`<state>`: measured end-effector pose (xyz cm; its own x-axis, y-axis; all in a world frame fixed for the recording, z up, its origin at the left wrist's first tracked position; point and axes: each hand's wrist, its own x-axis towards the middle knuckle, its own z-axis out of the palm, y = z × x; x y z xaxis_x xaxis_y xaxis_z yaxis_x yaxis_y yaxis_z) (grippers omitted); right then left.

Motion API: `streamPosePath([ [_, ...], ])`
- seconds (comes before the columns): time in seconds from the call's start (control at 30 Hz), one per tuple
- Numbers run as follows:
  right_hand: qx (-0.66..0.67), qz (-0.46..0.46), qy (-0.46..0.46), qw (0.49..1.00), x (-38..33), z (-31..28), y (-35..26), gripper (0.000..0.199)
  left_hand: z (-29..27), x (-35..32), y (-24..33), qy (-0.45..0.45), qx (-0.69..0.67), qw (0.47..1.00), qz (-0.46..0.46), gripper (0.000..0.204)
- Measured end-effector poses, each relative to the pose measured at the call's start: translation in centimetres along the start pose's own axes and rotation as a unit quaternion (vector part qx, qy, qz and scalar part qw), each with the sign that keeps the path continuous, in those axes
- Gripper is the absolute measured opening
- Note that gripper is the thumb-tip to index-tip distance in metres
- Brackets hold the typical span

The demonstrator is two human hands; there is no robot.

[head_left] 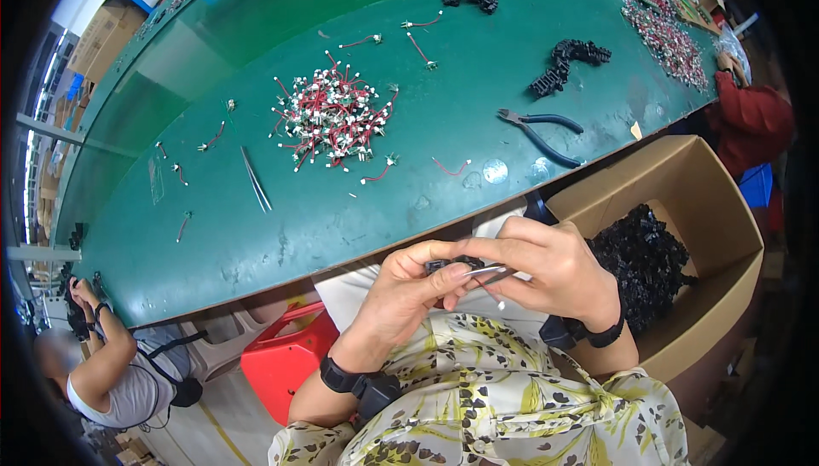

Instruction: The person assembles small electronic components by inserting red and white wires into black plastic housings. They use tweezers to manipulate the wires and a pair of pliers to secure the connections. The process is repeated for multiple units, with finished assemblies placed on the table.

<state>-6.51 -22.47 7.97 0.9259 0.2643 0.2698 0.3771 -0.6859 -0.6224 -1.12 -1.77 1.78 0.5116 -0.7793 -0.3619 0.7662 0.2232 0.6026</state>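
Above my lap, in front of the table edge, both my hands meet. My left hand [401, 294] pinches a small black plastic part [461, 261] between thumb and fingers. In my right hand [559, 265] are slim silver tweezers [490, 270], their tips close to the black part and my left thumb. A small white connector [501, 305] shows just under the right fingers; what it hangs from is mostly hidden. Nearest on the green table [341, 235] lie a short red wire [450, 168] and a heap of red wires with white connectors [328, 116].
Blue-handled pliers [546, 131], linked black parts [567, 65] and another pair of tweezers [255, 180] lie on the table. At my right stands a cardboard box [717, 274] holding black parts. A red stool [286, 359] is at left. Co-workers sit at both ends.
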Motion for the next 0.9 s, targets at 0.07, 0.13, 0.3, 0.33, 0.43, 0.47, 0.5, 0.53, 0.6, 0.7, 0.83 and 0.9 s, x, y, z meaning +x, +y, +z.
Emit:
streamPosePath([
  [0.07, 0.075, 0.067, 0.039, 0.994, -0.2, -0.9, -0.9, 0.038, 0.2, 0.1, 0.1, 0.009, -0.008, 1.000, 0.025, 0.020],
  [0.13, 0.124, 0.117, 0.081, 0.982, -1.0, -0.8, -0.8, 0.032, 0.6, 0.2, 0.9, 0.012, -0.004, 0.999, 0.045, 0.020],
  [0.3, 0.063, 0.138, 0.119, 0.981, -1.8, 0.7, -0.9, 0.019, 1.1, 0.3, 1.2, 0.012, -0.003, 0.998, 0.059, 0.029],
  [0.33, 0.048, 0.117, 0.102, 0.987, -1.7, 0.8, -1.0, 0.019, 1.0, 0.3, 1.1, 0.009, 0.000, 0.998, 0.057, 0.030],
  [0.43, 0.024, 0.091, 0.112, 0.989, -1.0, 1.3, -1.0, 0.018, 1.1, 0.1, 1.0, 0.014, 0.016, 0.999, 0.047, 0.031],
  [0.47, 0.016, 0.095, 0.097, 0.991, -0.9, 1.2, -1.0, 0.019, 1.1, 0.1, 1.1, 0.016, 0.023, 0.999, 0.044, 0.031],
  [0.5, 0.008, 0.099, 0.082, 0.992, -0.8, 1.1, -1.1, 0.019, 1.0, 0.1, 1.0, 0.023, 0.018, 0.999, 0.040, 0.031],
  [0.53, 0.000, 0.104, 0.068, 0.992, -0.7, 1.1, -1.1, 0.020, 0.8, 0.1, 1.0, 0.030, 0.012, 0.999, 0.035, 0.032],
  [0.6, -0.016, 0.104, 0.060, 0.993, -0.7, 1.3, -1.1, 0.023, 0.7, 0.1, 0.9, 0.040, 0.039, 0.998, 0.035, 0.033],
  [0.7, -0.016, 0.106, 0.054, 0.993, -0.7, 1.6, -0.9, 0.026, 1.0, 0.2, 0.9, 0.057, 0.111, 0.991, 0.055, 0.038],
  [0.83, 0.003, 0.119, 0.053, 0.991, -1.1, 1.6, -0.5, 0.028, 0.9, 0.3, 0.7, 0.078, 0.123, 0.985, 0.095, 0.037],
  [0.9, 0.011, 0.113, 0.050, 0.992, -1.1, 1.7, -0.3, 0.029, 0.7, 0.4, 0.5, 0.077, 0.130, 0.983, 0.104, 0.035],
])
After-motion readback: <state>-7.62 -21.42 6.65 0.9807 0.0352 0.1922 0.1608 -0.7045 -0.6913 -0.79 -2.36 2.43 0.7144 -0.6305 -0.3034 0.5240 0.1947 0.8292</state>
